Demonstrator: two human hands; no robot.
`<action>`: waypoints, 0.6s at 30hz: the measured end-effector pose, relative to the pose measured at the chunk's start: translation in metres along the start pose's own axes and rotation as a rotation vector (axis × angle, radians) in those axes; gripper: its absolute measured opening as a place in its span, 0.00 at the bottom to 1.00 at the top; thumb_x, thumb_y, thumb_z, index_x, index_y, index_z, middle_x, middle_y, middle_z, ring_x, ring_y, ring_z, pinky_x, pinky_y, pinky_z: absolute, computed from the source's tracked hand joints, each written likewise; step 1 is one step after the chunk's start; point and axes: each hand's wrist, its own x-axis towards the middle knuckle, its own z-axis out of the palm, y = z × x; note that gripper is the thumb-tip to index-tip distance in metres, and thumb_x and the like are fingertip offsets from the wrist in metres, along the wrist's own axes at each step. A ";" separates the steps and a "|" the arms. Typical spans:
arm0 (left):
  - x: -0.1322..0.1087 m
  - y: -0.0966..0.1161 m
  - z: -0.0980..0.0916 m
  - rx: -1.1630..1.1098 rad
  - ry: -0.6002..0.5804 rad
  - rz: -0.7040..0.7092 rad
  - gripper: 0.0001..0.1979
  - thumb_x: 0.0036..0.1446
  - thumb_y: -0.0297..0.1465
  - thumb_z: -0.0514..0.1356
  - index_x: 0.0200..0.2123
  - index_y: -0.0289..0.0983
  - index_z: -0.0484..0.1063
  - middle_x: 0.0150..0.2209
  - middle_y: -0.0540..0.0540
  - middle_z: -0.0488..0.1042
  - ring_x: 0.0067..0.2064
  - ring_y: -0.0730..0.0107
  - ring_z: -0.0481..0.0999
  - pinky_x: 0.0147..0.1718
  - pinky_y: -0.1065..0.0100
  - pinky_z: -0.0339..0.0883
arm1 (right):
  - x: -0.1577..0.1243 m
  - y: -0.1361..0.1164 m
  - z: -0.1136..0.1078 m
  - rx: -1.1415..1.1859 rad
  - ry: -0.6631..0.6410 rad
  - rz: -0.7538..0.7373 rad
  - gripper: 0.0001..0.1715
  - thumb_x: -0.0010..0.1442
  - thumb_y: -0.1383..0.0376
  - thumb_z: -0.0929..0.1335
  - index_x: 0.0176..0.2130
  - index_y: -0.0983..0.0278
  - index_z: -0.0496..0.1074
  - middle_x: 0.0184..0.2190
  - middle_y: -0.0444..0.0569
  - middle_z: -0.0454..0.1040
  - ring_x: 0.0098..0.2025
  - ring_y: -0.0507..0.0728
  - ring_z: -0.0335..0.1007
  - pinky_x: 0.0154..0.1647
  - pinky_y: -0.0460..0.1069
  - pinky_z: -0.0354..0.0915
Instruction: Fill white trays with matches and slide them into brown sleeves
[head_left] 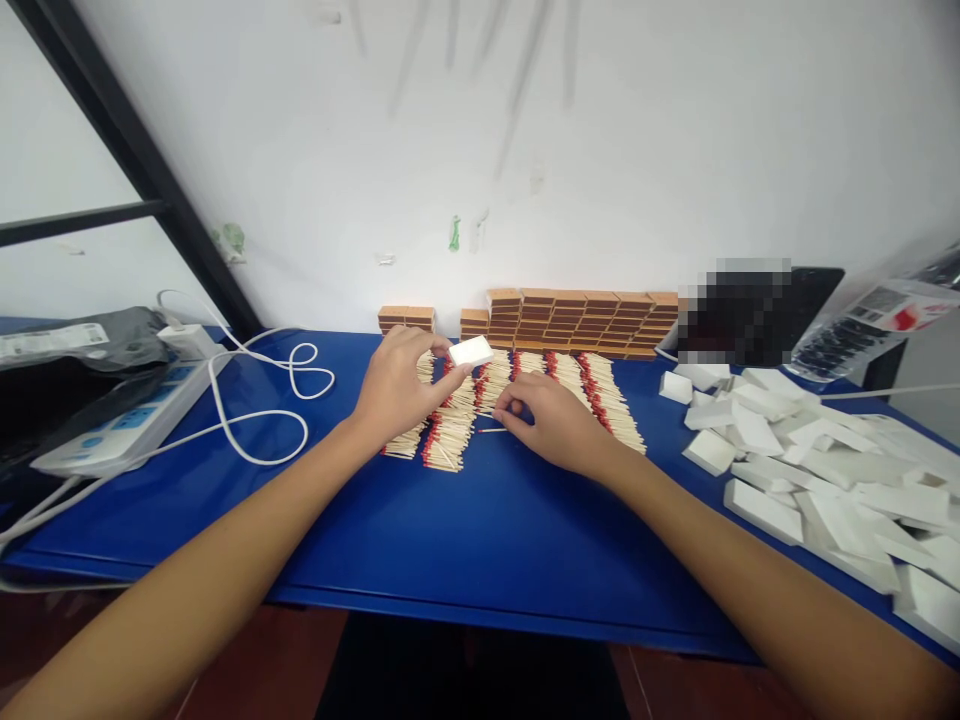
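Note:
My left hand [405, 385] is closed on a small white matchbox tray [470, 352], pinched between thumb and fingers above the matches. Red-tipped matches [450, 440] lie on the blue table in several rows. My right hand [551, 420] is over the middle rows, its fingers curled and thumb pressed in. Two loose matches [493, 430] reach to its fingertips, and it seems to pinch them. The palm hides part of the rows beneath.
Brown matchboxes [585, 320] are stacked along the wall. White paper trays [817, 460] are heaped at the right, before a dark tablet [757, 315] and a plastic bottle [877, 320]. A power strip [142, 410] and white cables [232, 420] lie at the left.

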 end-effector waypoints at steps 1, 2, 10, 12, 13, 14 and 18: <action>0.000 0.000 0.000 -0.001 -0.002 0.004 0.09 0.63 0.38 0.70 0.39 0.40 0.77 0.39 0.48 0.82 0.43 0.59 0.77 0.46 0.57 0.69 | 0.002 0.001 0.001 -0.011 -0.009 0.010 0.09 0.66 0.71 0.69 0.33 0.62 0.73 0.33 0.49 0.74 0.40 0.59 0.69 0.43 0.53 0.63; 0.000 0.000 0.000 -0.001 -0.004 0.007 0.09 0.63 0.38 0.70 0.39 0.40 0.77 0.39 0.48 0.82 0.43 0.59 0.77 0.46 0.57 0.69 | 0.003 0.001 0.001 -0.022 -0.022 0.014 0.09 0.66 0.71 0.70 0.33 0.62 0.73 0.33 0.49 0.74 0.40 0.59 0.69 0.42 0.53 0.63; 0.000 -0.001 0.000 0.000 -0.007 0.008 0.10 0.62 0.38 0.70 0.40 0.39 0.77 0.38 0.48 0.81 0.43 0.59 0.76 0.47 0.57 0.69 | 0.000 0.009 -0.009 -0.081 -0.185 0.016 0.09 0.70 0.68 0.67 0.35 0.62 0.72 0.37 0.52 0.76 0.43 0.61 0.70 0.43 0.53 0.63; 0.000 -0.001 0.000 0.002 -0.013 0.006 0.10 0.63 0.38 0.70 0.40 0.39 0.77 0.38 0.48 0.81 0.43 0.59 0.76 0.48 0.57 0.69 | -0.002 0.009 -0.013 -0.042 -0.214 0.029 0.09 0.70 0.68 0.67 0.36 0.62 0.73 0.37 0.52 0.76 0.43 0.60 0.70 0.43 0.53 0.64; 0.000 -0.001 0.001 0.003 -0.017 0.008 0.10 0.63 0.38 0.70 0.40 0.39 0.77 0.38 0.48 0.81 0.43 0.60 0.76 0.48 0.57 0.69 | -0.003 0.009 -0.015 -0.021 -0.223 0.033 0.09 0.71 0.68 0.67 0.36 0.62 0.73 0.37 0.51 0.76 0.43 0.60 0.70 0.44 0.53 0.64; -0.001 -0.001 0.001 0.004 -0.023 0.010 0.10 0.63 0.38 0.70 0.40 0.39 0.77 0.38 0.48 0.81 0.43 0.60 0.76 0.48 0.57 0.69 | -0.003 0.008 -0.016 -0.001 -0.227 0.034 0.09 0.71 0.67 0.67 0.36 0.62 0.73 0.37 0.51 0.76 0.43 0.60 0.70 0.44 0.53 0.64; -0.002 -0.002 0.002 0.002 -0.041 0.016 0.10 0.62 0.38 0.71 0.40 0.40 0.77 0.39 0.48 0.81 0.43 0.60 0.76 0.47 0.57 0.69 | -0.005 0.004 -0.020 0.054 -0.241 0.039 0.07 0.70 0.66 0.68 0.38 0.61 0.76 0.38 0.51 0.77 0.43 0.60 0.71 0.44 0.53 0.64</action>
